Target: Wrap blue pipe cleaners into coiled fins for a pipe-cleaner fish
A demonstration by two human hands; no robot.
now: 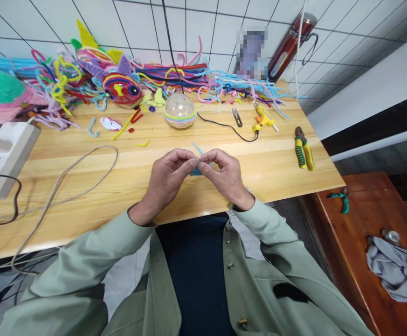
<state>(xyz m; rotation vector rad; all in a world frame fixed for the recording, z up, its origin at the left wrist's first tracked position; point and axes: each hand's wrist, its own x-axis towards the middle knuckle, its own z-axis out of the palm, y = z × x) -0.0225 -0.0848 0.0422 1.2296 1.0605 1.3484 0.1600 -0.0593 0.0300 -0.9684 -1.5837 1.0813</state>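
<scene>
My left hand and my right hand meet over the front of the wooden table, fingertips pinched together. Between them they grip a blue pipe cleaner, whose thin end sticks up past the fingers. More blue shows under the fingertips, partly hidden by them. Beyond my hands stands a clear ball with yellow, blue and pink bands around its lower part. A short yellow piece of pipe cleaner lies to the left of it.
A yellow glue gun, small snips and yellow-green pliers lie to the right. A red fish-like figure and piled pipe cleaners line the wall. At left are a power strip and a looped cable.
</scene>
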